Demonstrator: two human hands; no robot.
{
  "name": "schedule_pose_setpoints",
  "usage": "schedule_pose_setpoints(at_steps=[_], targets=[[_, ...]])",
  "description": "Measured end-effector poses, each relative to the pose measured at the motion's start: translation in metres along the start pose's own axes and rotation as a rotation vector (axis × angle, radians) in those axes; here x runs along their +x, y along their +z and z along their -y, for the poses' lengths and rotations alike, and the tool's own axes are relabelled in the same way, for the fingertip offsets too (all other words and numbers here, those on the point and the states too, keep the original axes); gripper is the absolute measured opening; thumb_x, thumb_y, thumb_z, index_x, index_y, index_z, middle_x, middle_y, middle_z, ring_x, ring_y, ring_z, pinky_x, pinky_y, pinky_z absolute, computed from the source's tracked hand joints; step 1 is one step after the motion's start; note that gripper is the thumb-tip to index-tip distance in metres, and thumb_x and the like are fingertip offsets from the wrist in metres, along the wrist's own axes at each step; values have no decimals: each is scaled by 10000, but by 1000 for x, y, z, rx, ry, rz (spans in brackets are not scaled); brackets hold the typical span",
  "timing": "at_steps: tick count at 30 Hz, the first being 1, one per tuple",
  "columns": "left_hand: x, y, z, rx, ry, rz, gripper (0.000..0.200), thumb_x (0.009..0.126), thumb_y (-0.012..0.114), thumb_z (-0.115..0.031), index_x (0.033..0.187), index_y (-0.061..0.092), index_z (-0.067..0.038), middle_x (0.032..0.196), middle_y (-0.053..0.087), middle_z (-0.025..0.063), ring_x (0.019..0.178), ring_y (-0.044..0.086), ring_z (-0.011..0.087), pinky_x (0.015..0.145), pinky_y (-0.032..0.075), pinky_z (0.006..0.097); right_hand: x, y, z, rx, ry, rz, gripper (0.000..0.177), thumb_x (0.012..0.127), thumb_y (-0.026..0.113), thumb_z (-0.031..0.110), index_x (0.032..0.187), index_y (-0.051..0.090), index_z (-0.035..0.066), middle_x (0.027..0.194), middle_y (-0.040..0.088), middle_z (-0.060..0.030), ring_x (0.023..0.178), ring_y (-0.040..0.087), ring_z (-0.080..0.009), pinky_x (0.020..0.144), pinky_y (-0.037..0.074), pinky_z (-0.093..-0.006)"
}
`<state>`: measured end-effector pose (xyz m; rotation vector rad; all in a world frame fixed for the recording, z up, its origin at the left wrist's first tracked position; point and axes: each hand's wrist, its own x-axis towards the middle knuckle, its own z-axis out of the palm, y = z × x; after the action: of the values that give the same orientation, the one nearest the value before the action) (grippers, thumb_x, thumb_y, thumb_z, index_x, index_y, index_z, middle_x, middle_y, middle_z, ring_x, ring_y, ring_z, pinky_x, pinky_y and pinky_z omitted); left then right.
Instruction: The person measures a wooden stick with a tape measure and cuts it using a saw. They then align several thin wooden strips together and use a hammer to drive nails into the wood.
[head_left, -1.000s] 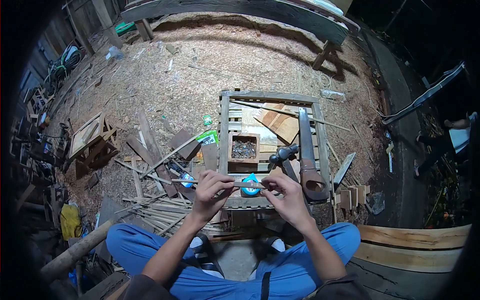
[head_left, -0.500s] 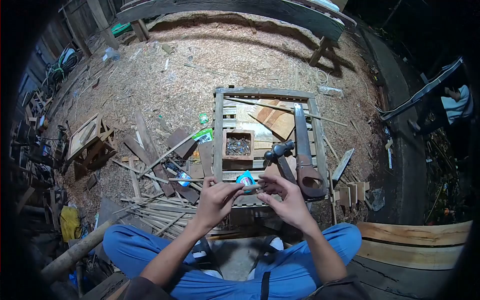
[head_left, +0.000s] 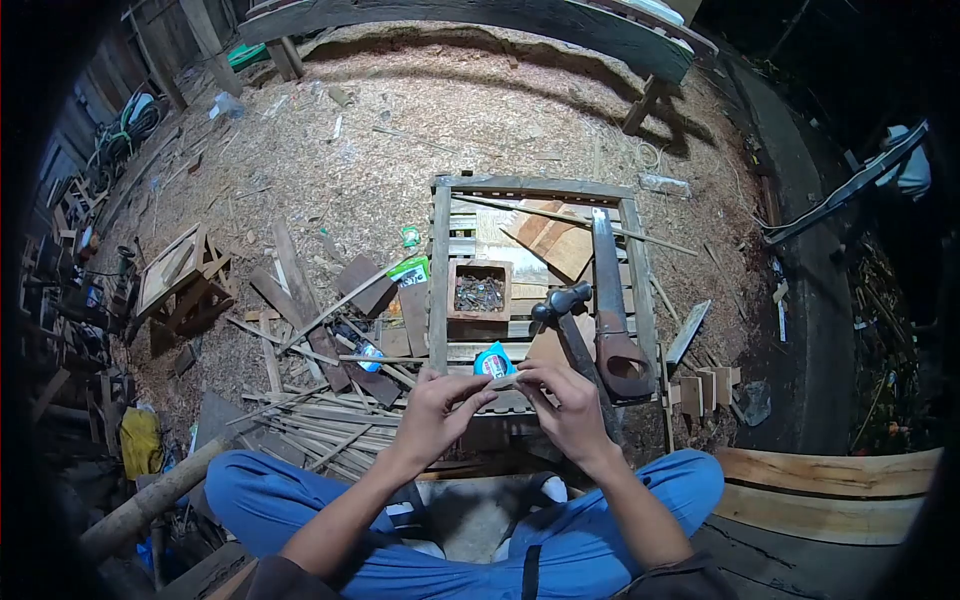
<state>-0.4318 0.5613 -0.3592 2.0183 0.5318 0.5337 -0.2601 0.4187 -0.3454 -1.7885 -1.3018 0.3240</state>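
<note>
My left hand and my right hand are close together over the near edge of a slatted wooden frame. Pinched between the fingertips of both is a thin wooden strip; the fingers cover much of it. Just beyond the fingertips sits a blue tape measure. A hammer lies right of it, its handle pointing toward me. Further right is a handsaw with a wooden handle. A square wooden box of small metal pieces, seemingly nails, stands on the slats.
The slatted frame also carries thin boards and a long stick. Many wood strips are piled at left near a small wooden stand. A bench spans the back. Planks lie at lower right.
My right hand's fingers have closed in on the strip, and the hands hold it slightly differently. At far right, the person by the rail has shifted, now mostly hidden. The tools stay put.
</note>
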Motion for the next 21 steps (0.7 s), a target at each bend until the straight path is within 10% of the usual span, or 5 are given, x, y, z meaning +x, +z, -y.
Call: schedule_pose_setpoints(at_steps=[21], targets=[[5,-5,7,138,65,-124,247,843,850,-257,1050,802,-129,931,757,13,873,662,191,882,374,371,4,-2,5,-108,112,-25,162,902,767,65,1041,694,25,932,717,-140,855,714,-312,755,554,-387]])
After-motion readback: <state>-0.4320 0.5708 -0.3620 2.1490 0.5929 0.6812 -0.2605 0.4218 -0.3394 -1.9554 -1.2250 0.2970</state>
